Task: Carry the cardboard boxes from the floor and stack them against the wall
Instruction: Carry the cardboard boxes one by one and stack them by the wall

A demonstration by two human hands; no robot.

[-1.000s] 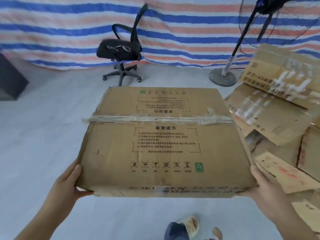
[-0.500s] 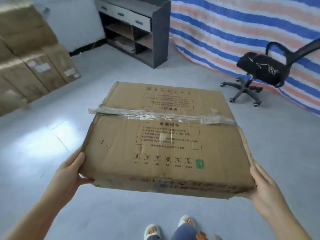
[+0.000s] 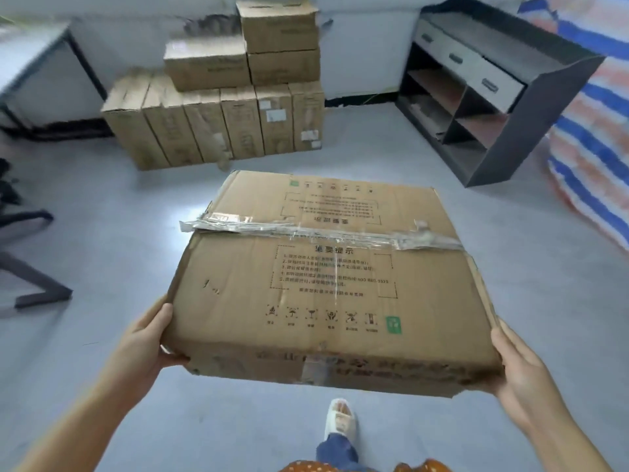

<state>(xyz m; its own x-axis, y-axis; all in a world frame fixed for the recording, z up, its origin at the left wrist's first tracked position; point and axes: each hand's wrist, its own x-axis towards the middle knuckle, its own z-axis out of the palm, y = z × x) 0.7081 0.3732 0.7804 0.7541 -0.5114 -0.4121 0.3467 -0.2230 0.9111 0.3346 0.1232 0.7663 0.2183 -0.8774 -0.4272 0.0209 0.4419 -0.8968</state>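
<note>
I have the flat cardboard box [image 3: 326,281] up off the floor [image 3: 102,233] and carried in front of me, my left hand [image 3: 146,338] clamped on its near left corner and my right hand [image 3: 520,369] on its near right corner; on both sides the grip is a curl round the box edge, thumb on or beside the top face, the other fingers hidden beneath, so I cannot tell how far under they reach. To do this stretch well I judge I should keep the box level and close to my body, walk straight for the stack of boxes [image 3: 238,97] against the wall [image 3: 357,56] ahead, and pick my landing place before I arrive: the top of the upright row, beside the smaller cartons, looks the likeliest, though the open floor to the right of the stack would also serve. I would watch the dark shelf unit [image 3: 503,107] on my right and my own sandalled foot [image 3: 340,420] stepping below the box, which blocks my view of the ground. The box itself is wide and shallow, brown and scuffed, with a wrinkled strip of clear tape [image 3: 323,233] across its top seam, printed handling symbols and a small green mark near my edge, and dented, softened corners that may give under a hard squeeze.
</note>
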